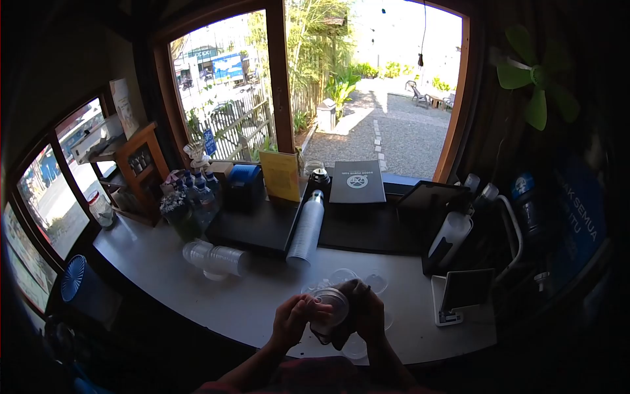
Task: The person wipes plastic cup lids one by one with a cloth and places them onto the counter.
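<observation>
My left hand (pixel 293 319) is closed at the near-left edge of a clear round plastic lid (pixel 333 305), held above the counter's front edge. My right hand (pixel 371 318) grips a dark cloth (pixel 354 303) behind and beside the lid; some cloth hangs below it. Around my hands, several more clear lids lie on the counter, including one to the right (pixel 376 284) and one near the edge (pixel 354 347). Beyond them lies a long stack of clear plastic cups (pixel 307 230). To the left, a shorter cup stack (pixel 225 260) rests on its side.
A white counter (pixel 151 269) carries bottles (pixel 203 187), a blue-topped box (pixel 245 177), a yellow card (pixel 281 176) and a dark menu board (pixel 357 182). At right stand a tablet-like screen (pixel 467 290) and a white dispenser (pixel 451 235). Windows line the back; a green fan (pixel 537 75) hangs at right.
</observation>
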A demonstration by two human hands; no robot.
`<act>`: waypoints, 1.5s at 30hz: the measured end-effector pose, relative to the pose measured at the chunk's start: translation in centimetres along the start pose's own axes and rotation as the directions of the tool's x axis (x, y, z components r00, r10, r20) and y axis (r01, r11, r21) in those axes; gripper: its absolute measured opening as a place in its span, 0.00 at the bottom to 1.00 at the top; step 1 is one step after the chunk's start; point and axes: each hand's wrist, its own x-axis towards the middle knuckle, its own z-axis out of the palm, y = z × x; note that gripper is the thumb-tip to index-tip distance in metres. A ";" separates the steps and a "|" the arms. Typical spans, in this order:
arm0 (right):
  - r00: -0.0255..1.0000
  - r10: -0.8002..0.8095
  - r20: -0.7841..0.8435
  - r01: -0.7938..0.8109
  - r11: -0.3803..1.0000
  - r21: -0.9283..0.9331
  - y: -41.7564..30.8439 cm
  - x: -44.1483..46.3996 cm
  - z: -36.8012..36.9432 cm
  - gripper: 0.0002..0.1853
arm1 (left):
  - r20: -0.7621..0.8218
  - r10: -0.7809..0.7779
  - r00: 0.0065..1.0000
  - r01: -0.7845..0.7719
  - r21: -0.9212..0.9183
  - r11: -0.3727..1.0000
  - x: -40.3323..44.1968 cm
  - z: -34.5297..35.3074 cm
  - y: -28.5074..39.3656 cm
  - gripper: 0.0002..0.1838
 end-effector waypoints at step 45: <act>0.960 0.098 -0.261 0.141 0.637 0.758 0.3 -1.8 -10.7 0.26 | -0.178 0.704 0.688 0.269 0.963 -0.019 4.8 -24.1 -2.4 0.10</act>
